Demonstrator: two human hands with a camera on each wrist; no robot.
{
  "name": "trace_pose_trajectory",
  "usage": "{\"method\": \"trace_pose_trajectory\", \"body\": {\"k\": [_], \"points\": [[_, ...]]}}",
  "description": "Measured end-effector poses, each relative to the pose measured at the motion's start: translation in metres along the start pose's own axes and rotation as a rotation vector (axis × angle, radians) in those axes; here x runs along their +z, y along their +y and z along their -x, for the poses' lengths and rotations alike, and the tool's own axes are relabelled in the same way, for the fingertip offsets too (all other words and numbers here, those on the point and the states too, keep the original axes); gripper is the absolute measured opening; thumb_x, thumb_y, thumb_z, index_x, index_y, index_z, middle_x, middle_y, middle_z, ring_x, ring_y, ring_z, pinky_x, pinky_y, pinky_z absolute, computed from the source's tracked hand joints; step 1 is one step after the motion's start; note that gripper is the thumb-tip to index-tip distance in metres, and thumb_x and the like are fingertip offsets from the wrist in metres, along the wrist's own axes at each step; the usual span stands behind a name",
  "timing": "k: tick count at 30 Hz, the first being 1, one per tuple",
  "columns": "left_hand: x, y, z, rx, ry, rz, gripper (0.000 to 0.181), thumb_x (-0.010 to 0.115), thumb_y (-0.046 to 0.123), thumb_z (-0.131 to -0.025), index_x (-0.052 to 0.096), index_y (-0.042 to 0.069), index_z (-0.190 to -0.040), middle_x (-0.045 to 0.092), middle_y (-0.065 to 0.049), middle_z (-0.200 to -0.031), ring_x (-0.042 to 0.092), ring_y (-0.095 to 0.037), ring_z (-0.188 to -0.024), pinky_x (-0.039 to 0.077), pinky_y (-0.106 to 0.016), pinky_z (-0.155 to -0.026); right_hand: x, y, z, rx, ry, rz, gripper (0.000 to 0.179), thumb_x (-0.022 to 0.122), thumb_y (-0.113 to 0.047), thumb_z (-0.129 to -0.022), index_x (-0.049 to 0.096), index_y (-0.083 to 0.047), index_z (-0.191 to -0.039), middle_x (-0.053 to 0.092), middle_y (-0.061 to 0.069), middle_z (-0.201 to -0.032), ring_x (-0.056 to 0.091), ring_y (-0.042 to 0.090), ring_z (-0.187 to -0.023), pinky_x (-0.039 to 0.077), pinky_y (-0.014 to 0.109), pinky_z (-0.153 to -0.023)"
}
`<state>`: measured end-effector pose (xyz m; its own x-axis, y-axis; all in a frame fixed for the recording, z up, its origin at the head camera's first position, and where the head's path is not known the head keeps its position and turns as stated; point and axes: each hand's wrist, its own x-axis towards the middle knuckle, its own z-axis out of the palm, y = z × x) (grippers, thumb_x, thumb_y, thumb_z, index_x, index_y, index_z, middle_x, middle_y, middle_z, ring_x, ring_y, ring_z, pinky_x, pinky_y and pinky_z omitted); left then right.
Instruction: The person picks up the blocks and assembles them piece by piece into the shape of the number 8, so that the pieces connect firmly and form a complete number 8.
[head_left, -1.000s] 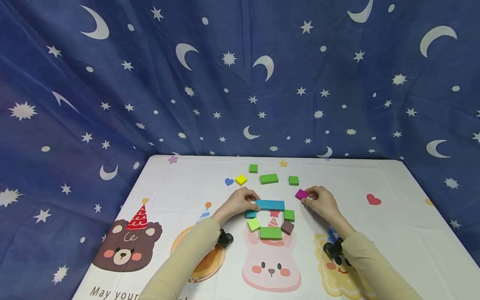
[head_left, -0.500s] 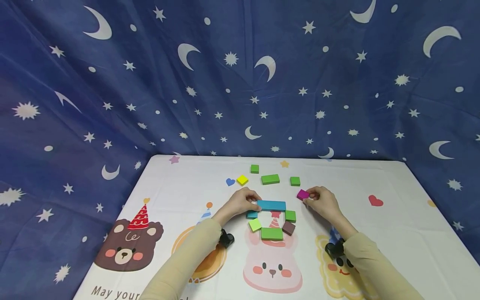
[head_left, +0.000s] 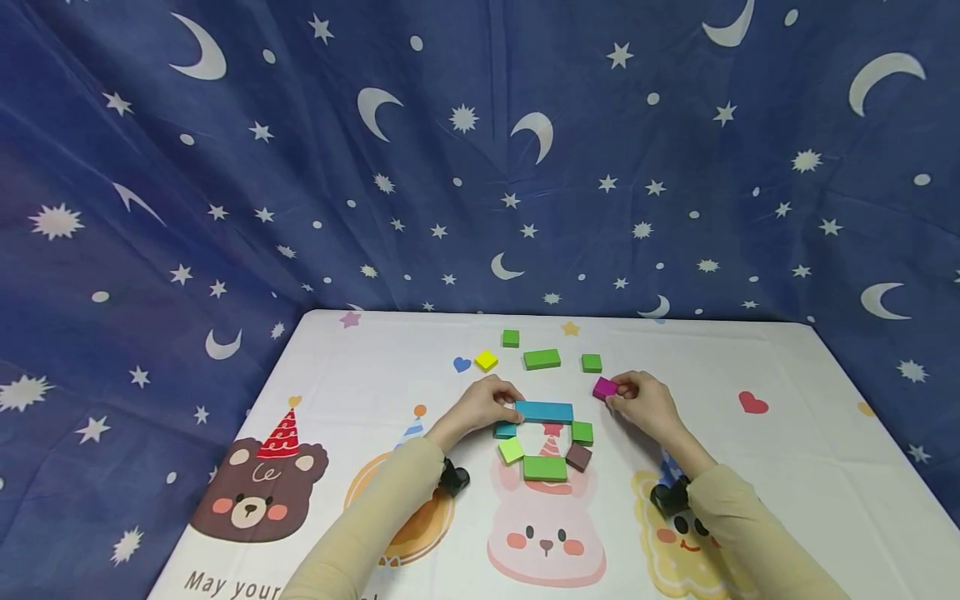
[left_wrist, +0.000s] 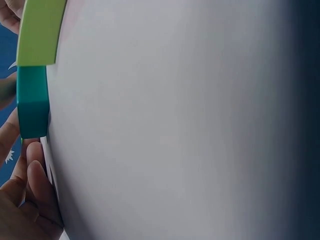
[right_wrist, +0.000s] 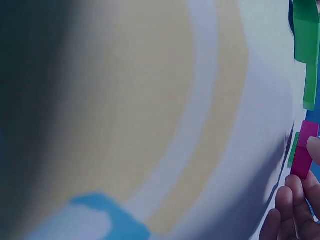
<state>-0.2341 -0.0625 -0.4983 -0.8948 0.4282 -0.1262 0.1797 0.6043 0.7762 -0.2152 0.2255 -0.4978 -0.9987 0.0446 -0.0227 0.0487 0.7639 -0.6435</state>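
My right hand (head_left: 643,405) pinches a small magenta block (head_left: 604,388) between thumb and fingertips, right of the ring of blocks. In the right wrist view the thumb lies on the face of that block. At the ring's far side, my left hand (head_left: 483,403) grips the left end of a long blue block (head_left: 545,412). Below that end lies a small teal block (head_left: 506,430), partly covered by the hand. Round the ring follow a lime block (head_left: 511,452), a green oblong block (head_left: 545,469), a dark brown block (head_left: 578,456) and a green square block (head_left: 582,432).
Beyond the ring lie a yellow block (head_left: 487,360), a green oblong (head_left: 542,359) and two small green blocks, one farther back (head_left: 511,338) and one at right (head_left: 591,363). The white tablecloth (head_left: 810,467) has printed animals. A dark blue starry curtain (head_left: 465,208) hangs behind.
The head view has shifted slightly. My right hand and the magenta block have moved a tiny bit away from me, and the block has turned slightly. My left hand keeps its place.
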Motion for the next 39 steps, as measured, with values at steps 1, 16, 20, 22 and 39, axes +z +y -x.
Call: {"method": "trace_pose_trajectory", "body": {"k": [1,16,20,22,39], "points": [[0.000,0.000,0.000,0.002,0.001,0.000,0.027,0.080,0.016,-0.075,0.074,0.008,-0.100,0.056,-0.003,-0.087,0.044,-0.012,-0.076,0.035,-0.020,-0.067,0.000,-0.001,0.000,-0.001,0.000,0.000,0.035,0.071,-0.013,-0.082,0.063,0.005,-0.112,0.060,0.016,-0.095,0.055,0.022,-0.083,0.041,0.027,-0.071],[-0.001,0.000,0.001,-0.006,-0.001,0.009,0.027,0.080,0.016,-0.075,0.073,0.009,-0.101,0.058,-0.006,-0.091,0.044,-0.011,-0.079,0.035,-0.020,-0.070,0.003,-0.009,-0.003,-0.035,0.003,-0.004,0.035,0.072,-0.012,-0.081,0.064,0.004,-0.111,0.061,0.015,-0.094,0.056,0.022,-0.083,0.041,0.027,-0.071],[-0.001,0.000,0.001,-0.004,-0.002,0.004,0.027,0.080,0.016,-0.076,0.073,0.009,-0.101,0.058,-0.006,-0.091,0.044,-0.011,-0.078,0.035,-0.020,-0.070,0.005,-0.014,-0.003,-0.015,-0.015,-0.006,0.035,0.072,-0.012,-0.082,0.064,0.003,-0.113,0.060,0.015,-0.096,0.054,0.022,-0.084,0.041,0.026,-0.070],[-0.001,0.000,0.001,-0.001,-0.001,0.003,0.027,0.080,0.016,-0.076,0.073,0.009,-0.101,0.058,-0.007,-0.091,0.044,-0.012,-0.078,0.035,-0.020,-0.069,0.005,-0.016,-0.003,-0.011,-0.025,-0.004,0.035,0.071,-0.012,-0.082,0.064,0.003,-0.113,0.059,0.014,-0.096,0.053,0.022,-0.084,0.041,0.026,-0.069],[-0.002,0.001,0.000,0.000,0.001,-0.015,0.027,0.080,0.018,-0.076,0.073,0.010,-0.101,0.059,-0.008,-0.092,0.043,-0.011,-0.077,0.034,-0.019,-0.069,0.009,-0.019,-0.007,-0.112,-0.103,-0.054,0.033,0.070,-0.009,-0.082,0.064,0.003,-0.112,0.063,0.016,-0.099,0.059,0.023,-0.088,0.047,0.029,-0.074]]}}
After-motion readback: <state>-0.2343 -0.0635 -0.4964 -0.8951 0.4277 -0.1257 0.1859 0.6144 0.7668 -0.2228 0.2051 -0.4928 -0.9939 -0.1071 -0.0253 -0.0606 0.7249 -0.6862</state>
